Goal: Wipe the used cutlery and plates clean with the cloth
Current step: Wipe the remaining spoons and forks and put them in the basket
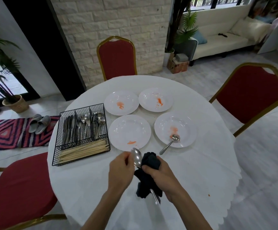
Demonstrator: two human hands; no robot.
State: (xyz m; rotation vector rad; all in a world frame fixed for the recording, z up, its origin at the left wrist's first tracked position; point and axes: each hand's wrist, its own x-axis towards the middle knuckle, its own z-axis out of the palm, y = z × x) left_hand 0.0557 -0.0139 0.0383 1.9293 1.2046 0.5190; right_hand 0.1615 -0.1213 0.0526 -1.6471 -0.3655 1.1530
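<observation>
Black wire caddy: at 10 o'clock from the hands, well apart; holds knives, forks, spoons and chopsticks.
Left hand: fingers curled, apparently pinching the held spoon beside its bowl.
Held spoon: above the table between both hands; bowl at 11 o'clock, handle tip at 5 o'clock.
Cloth: dark, bunched round the spoon's neck and handle.
Right hand: clamped on the cloth, close beside the left.
Near-left plate: at 12 o'clock, just beyond the bowl; orange smear unwiped.
Second spoon: at 1 o'clock; bowl in the near-right plate, handle over the rim toward 7 o'clock. The right hand is nearer.
Assessment: wiping of the first spoon is in hand; all plates judged outstanding.
Room: bare tablecloth lies at 3 o'clock; the table edge is near at 6 o'clock.
</observation>
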